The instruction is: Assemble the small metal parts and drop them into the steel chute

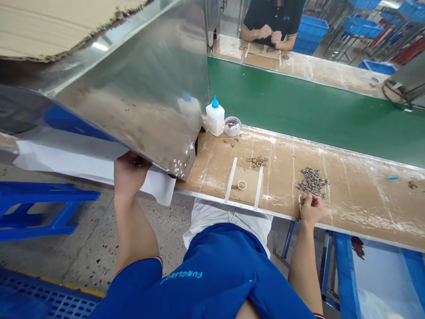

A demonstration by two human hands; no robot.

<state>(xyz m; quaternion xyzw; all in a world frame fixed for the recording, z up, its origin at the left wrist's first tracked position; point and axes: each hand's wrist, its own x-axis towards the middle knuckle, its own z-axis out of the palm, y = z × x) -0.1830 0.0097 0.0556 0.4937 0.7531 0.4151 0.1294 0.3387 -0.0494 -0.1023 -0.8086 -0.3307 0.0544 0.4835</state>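
Observation:
My left hand (129, 170) reaches up under the slanted metal housing (146, 102), and its fingers are hidden behind the lower edge. My right hand (311, 208) rests at the bench's front edge, fingers pinched together on a small part I cannot make out. Just beyond it lies a pile of small metal parts (312, 180). A smaller pile (256, 161) sits above a taped cardboard pad (244, 181) with a small ring (242, 184) on it.
A white glue bottle with a blue cap (215, 117) and a small round dish (232, 126) stand by the green conveyor belt (315, 110). Across it another person (272, 24) works with both hands. A blue stool (40, 208) stands left; blue bins stand behind.

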